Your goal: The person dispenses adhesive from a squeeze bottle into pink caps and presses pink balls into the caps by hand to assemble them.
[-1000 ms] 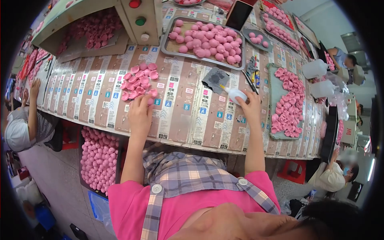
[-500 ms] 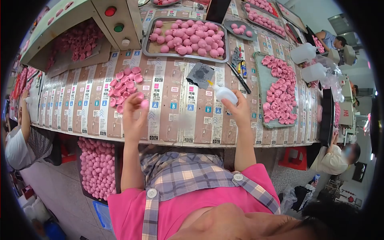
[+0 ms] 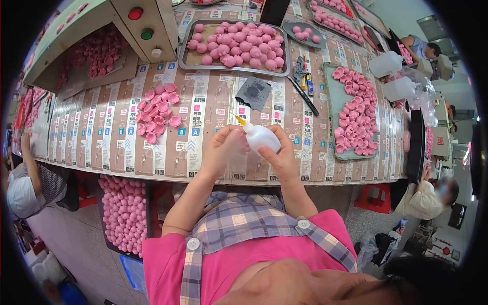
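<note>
My right hand grips a white squeeze bottle with a yellow nozzle. The bottle is tilted, its nozzle pointing up and left over my left hand's fingers. Close beside it, my left hand is closed on a small pink piece, mostly hidden by the fingers and the bottle. Beyond my left hand lies a loose pile of pink cup-shaped shells on the table. A dark grey cloth lies flat beyond the bottle.
A metal tray of pink balls stands at the back. To the right, a green tray holds pink shells near a black pen. A machine stands back left. A crate of pink balls sits below the table edge. Co-workers sit at both sides.
My left hand has moved right from beside the shell pile, carrying the pink piece. My right hand has brought the bottle left and nearer me, so the two hands now meet.
</note>
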`<move>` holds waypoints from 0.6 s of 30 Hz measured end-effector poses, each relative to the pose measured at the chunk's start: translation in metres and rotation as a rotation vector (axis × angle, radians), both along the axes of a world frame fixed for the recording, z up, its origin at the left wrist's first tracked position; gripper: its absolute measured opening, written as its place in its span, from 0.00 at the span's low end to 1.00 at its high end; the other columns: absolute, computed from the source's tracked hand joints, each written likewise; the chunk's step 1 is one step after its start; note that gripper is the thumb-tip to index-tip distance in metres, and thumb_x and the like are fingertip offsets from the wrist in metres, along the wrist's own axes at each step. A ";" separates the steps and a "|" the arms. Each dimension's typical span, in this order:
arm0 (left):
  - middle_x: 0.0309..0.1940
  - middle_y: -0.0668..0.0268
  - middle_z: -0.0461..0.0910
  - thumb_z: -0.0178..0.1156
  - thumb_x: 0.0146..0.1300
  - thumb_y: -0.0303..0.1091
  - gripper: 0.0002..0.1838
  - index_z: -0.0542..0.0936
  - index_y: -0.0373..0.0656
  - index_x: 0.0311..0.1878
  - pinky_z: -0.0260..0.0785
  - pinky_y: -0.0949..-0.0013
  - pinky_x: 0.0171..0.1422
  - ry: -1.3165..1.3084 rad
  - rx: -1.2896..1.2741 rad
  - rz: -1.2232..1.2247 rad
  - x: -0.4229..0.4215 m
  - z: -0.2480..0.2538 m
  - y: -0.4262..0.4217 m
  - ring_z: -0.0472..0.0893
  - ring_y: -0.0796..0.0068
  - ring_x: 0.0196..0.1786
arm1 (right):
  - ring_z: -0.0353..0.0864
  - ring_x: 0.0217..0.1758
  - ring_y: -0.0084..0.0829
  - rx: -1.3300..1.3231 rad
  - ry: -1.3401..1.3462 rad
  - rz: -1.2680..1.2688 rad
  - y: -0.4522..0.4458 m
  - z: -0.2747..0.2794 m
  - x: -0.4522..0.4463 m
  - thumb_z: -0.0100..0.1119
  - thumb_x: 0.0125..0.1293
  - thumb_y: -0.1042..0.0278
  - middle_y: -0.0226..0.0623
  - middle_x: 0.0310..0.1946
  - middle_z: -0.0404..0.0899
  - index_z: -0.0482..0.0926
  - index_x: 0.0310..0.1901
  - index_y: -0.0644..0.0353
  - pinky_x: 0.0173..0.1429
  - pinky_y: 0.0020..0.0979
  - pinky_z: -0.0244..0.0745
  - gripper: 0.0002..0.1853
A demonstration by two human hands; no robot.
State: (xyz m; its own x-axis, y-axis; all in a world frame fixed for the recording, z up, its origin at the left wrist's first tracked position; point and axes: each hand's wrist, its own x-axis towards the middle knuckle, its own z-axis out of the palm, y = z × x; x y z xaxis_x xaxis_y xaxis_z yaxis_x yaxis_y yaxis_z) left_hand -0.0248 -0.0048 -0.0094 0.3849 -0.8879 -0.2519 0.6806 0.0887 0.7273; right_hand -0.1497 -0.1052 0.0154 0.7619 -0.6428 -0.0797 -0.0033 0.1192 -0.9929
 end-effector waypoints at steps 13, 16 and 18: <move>0.45 0.55 0.74 0.62 0.51 0.36 0.29 0.65 0.39 0.56 0.73 0.73 0.41 0.147 -0.060 -0.136 0.006 0.007 0.014 0.78 0.75 0.34 | 0.72 0.34 0.19 0.061 -0.310 -0.251 -0.011 0.012 -0.015 0.65 0.49 0.56 0.31 0.32 0.72 0.68 0.41 0.63 0.37 0.21 0.67 0.24; 0.43 0.54 0.75 0.62 0.52 0.40 0.29 0.65 0.39 0.55 0.73 0.73 0.39 0.206 -0.148 -0.119 0.005 0.004 0.014 0.78 0.74 0.33 | 0.72 0.34 0.21 -0.064 -0.379 -0.366 -0.012 0.017 -0.014 0.66 0.48 0.55 0.32 0.31 0.72 0.68 0.40 0.65 0.37 0.22 0.68 0.25; 0.41 0.53 0.75 0.61 0.52 0.43 0.29 0.65 0.39 0.54 0.73 0.73 0.39 0.237 -0.181 -0.114 0.004 -0.001 0.014 0.78 0.72 0.33 | 0.72 0.34 0.22 -0.102 -0.400 -0.405 -0.010 0.024 -0.012 0.67 0.47 0.55 0.32 0.31 0.72 0.70 0.39 0.65 0.37 0.23 0.67 0.25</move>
State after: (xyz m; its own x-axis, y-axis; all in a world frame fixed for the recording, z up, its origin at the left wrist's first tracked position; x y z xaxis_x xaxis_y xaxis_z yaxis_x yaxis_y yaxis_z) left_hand -0.0210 0.0090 -0.0101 0.2297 -0.9607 -0.1561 0.8420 0.1157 0.5269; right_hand -0.1619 -0.1147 0.0394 0.4119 -0.8786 0.2415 0.4007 -0.0634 -0.9140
